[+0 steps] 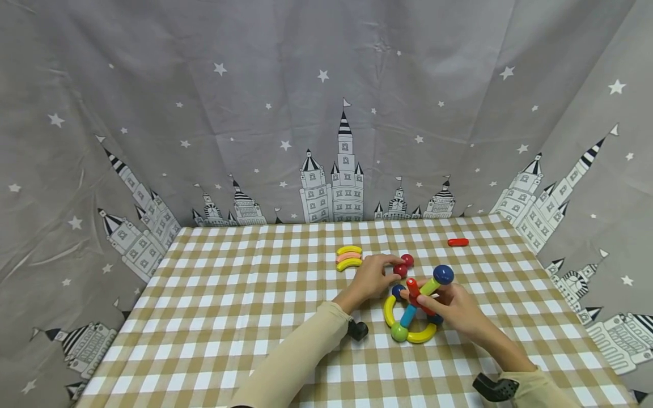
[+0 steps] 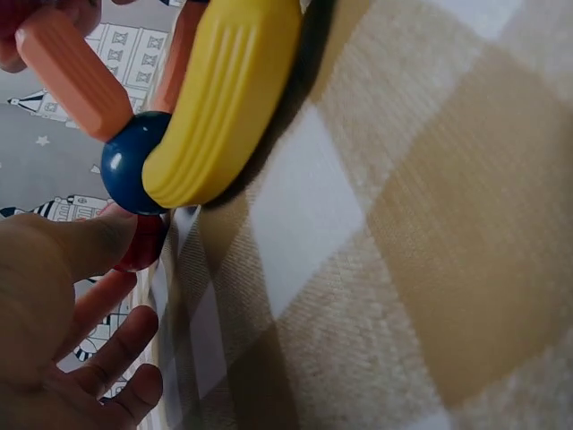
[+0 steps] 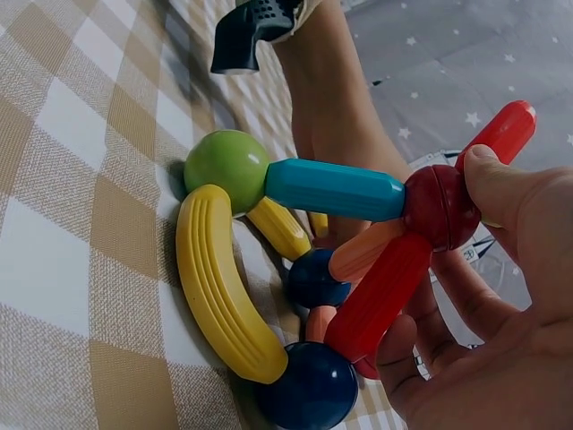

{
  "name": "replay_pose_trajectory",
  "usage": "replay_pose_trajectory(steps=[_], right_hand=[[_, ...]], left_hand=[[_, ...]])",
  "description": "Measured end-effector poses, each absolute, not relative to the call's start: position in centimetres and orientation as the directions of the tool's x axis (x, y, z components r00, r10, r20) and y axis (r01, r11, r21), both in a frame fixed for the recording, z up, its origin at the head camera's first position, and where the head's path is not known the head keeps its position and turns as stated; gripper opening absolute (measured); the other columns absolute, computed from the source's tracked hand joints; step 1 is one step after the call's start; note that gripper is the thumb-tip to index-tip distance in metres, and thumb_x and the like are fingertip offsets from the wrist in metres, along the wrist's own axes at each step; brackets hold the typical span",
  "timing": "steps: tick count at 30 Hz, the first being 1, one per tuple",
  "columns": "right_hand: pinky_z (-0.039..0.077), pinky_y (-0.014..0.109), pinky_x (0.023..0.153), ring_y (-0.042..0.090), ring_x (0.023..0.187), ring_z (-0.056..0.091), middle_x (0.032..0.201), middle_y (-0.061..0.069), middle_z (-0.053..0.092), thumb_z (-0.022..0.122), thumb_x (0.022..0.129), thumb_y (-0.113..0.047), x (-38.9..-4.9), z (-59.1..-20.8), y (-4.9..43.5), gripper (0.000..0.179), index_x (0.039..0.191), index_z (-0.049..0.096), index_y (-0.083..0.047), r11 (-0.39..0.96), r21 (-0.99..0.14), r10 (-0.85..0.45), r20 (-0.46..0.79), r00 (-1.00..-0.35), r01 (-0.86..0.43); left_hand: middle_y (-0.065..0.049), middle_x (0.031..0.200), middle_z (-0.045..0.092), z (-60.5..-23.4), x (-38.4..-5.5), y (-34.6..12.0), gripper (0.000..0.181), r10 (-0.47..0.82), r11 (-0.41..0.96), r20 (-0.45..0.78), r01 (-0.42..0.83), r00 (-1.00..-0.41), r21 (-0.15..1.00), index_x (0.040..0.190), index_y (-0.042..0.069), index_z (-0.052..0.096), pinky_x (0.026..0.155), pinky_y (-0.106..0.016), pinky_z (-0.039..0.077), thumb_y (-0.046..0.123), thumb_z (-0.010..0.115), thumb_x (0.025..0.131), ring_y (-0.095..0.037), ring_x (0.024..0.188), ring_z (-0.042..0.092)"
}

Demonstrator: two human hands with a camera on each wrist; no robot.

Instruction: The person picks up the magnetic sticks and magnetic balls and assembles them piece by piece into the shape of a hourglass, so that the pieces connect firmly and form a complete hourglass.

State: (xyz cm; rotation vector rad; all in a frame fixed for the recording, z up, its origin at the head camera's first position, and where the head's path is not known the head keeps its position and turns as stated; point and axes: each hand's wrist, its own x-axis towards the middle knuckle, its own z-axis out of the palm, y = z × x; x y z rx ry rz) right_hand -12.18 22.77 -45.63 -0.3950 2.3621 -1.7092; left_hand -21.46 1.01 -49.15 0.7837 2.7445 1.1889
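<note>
My left hand (image 1: 374, 276) pinches a red ball (image 2: 143, 244) between thumb and fingers, just behind a frame of magnetic sticks and balls. The other fingers are spread loosely. At the right, my right hand (image 1: 456, 306) holds that frame by its top red ball (image 3: 441, 208), thumb beside a red stick (image 3: 506, 130). Curved yellow sticks (image 3: 219, 282), a green ball (image 3: 226, 170) and dark blue balls (image 3: 309, 387) form the base on the table. A teal stick (image 3: 333, 189) slopes up to the top. Another blue ball (image 1: 443, 275) tips a yellow-green stick (image 1: 429, 287).
A second red ball (image 1: 407, 260) lies by the left fingertips. Two curved yellow sticks (image 1: 349, 249) with an orange one (image 1: 349, 257) between them lie left of it. One red stick (image 1: 458, 242) lies at the back right. The checked cloth (image 1: 229, 294) meets a grey castle-print curtain (image 1: 265, 113).
</note>
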Motion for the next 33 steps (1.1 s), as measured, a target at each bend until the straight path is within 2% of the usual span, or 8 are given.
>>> replay_pose_trajectory(steps=[5,13,20,24,28,33], right_hand=[[0.054,0.026,0.090,0.029,0.109,0.066,0.126,0.016,0.068,0.070,0.100,-0.027,-12.1,-45.7,22.9,0.039,0.130,0.059,-0.004,0.314,-0.946,-0.323,-0.022,-0.946,-0.085],[0.055,0.029,0.090,0.032,0.109,0.066,0.129,0.017,0.066,0.069,0.100,-0.024,-12.1,-45.6,22.9,0.036,0.129,0.061,-0.003,0.287,-0.953,-0.340,-0.011,-0.940,-0.092],[0.055,0.028,0.089,0.030,0.107,0.065,0.125,0.014,0.068,0.069,0.100,-0.027,-12.0,-45.5,22.7,0.037,0.129,0.061,-0.004,0.315,-0.944,-0.327,-0.009,-0.945,-0.099],[0.054,0.027,0.091,0.029,0.109,0.065,0.129,0.015,0.066,0.069,0.100,-0.029,-11.9,-45.4,22.7,0.038,0.129,0.061,-0.005,0.316,-0.945,-0.324,-0.028,-0.946,-0.081],[0.053,0.029,0.093,0.029,0.112,0.065,0.131,0.014,0.066,0.069,0.100,-0.031,-11.9,-45.4,22.7,0.039,0.129,0.061,-0.006,0.337,-0.939,-0.311,-0.045,-0.949,-0.066],[0.053,0.028,0.092,0.028,0.110,0.065,0.129,0.014,0.067,0.068,0.101,-0.033,-11.8,-45.4,22.6,0.039,0.128,0.062,-0.006,0.375,-0.924,-0.294,-0.036,-0.955,-0.080]], left_hand=[[0.003,0.117,0.073,-49.2,-21.6,1.2,0.034,0.482,0.582,0.147,0.441,-0.864,0.683,0.125,0.019,0.074,0.069,-0.020,0.044,0.015,0.079,0.092,-0.007,0.075,0.053],[0.004,0.106,0.075,-49.9,-22.1,1.4,0.030,0.481,0.578,0.205,0.484,-0.852,0.657,0.120,0.018,0.075,0.066,-0.019,0.043,0.017,0.081,0.090,-0.005,0.070,0.052],[0.003,0.111,0.075,-49.5,-22.0,0.7,0.031,0.481,0.535,0.169,0.440,-0.861,0.721,0.122,0.016,0.075,0.070,-0.018,0.046,0.018,0.080,0.092,-0.008,0.078,0.058],[0.002,0.106,0.075,-48.6,-21.7,0.2,0.030,0.458,0.500,0.152,0.396,-0.876,0.770,0.119,0.016,0.076,0.069,-0.020,0.048,0.018,0.082,0.090,-0.009,0.076,0.059],[0.003,0.103,0.074,-47.4,-21.4,-0.5,0.030,0.453,0.464,0.166,0.390,-0.876,0.795,0.117,0.015,0.077,0.065,-0.020,0.048,0.019,0.084,0.088,-0.010,0.074,0.060],[0.000,0.108,0.074,-45.4,-20.5,-1.6,0.032,0.457,0.401,0.202,0.403,-0.866,0.823,0.121,0.013,0.075,0.065,-0.021,0.049,0.017,0.082,0.089,-0.012,0.079,0.062]])
